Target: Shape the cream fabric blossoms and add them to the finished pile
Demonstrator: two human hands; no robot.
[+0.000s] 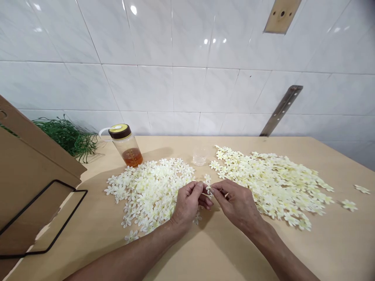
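Note:
Between the two piles, my left hand (190, 201) and my right hand (234, 201) meet over the table. Both pinch a small cream-white artificial flower (208, 189), thumbs and fingertips close together around it. Part of the flower is covered by the fingers. Beside my left hand lies a heap of white flowers (152, 191), partly behind the wrist. A wider heap of yellowish-white flowers (281, 183) spreads out past my right hand. Just beyond the hands stands a small clear plastic cup (199, 157); its contents cannot be made out.
A bottle with amber liquid (129, 150) stands behind the left heap. Green wiry stems (68, 136) lie at the back left, behind a cardboard box (32, 187). A black wire frame (63, 230) leans there. Two loose flowers (349, 205) lie far right. A tiled wall (187, 89) closes the back.

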